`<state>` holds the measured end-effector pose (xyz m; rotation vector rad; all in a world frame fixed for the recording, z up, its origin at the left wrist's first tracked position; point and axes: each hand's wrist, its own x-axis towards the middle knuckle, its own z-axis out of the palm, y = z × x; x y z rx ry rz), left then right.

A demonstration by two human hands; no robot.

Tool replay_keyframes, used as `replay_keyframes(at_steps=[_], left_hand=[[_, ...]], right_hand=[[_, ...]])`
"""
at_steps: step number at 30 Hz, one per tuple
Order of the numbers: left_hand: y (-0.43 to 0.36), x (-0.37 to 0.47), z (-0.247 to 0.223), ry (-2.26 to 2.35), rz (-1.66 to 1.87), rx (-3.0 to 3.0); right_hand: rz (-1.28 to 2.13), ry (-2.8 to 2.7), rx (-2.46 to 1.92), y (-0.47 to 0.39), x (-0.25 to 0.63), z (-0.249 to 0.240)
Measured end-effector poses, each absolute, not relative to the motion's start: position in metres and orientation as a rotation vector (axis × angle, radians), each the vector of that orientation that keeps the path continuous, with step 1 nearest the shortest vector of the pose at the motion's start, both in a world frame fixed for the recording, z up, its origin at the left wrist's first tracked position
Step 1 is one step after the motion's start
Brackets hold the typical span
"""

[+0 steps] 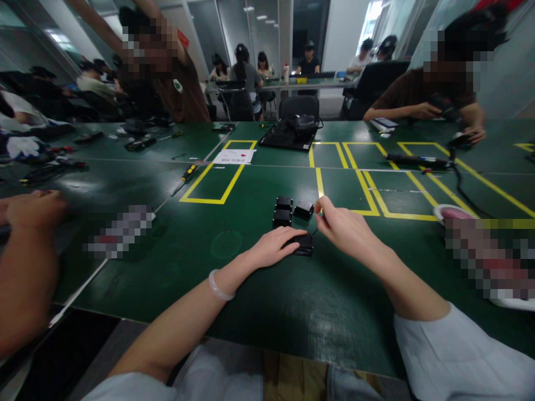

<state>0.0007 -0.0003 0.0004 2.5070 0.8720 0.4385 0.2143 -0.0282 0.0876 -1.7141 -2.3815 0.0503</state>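
Rod (316,231) aslant, lower end toward black block (305,245)

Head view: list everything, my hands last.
Table: one, green, across view.
Small blocks: about four, black, near centre.
Tape outlines: several, yellow, on table.
Tray: one, black, table's far side.
Sheet: one, white, left of tray.
Screwdriver: one, yellow and black, left of sheet.
Cylindrical tool: one, black, back right.
Loose items: several, mostly black, back left.
Pixelated items: two, unclear, left and right.
Coworkers: several, mixed clothing, around tables.
Bangle: one, pale, left wrist.
Left hand: one, bare, on nearest block.
Right hand: one, bare, holding thin tool.
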Motion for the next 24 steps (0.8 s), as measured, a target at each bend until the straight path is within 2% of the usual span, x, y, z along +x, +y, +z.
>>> replay_keyframes(at_steps=[24], left_hand=[[0.0001,0.0010,0.0007,0.850,0.444,2.503]], right_hand=[[0.009,-2.394,-1.781,-0.0273,0.2138,0.0888]])
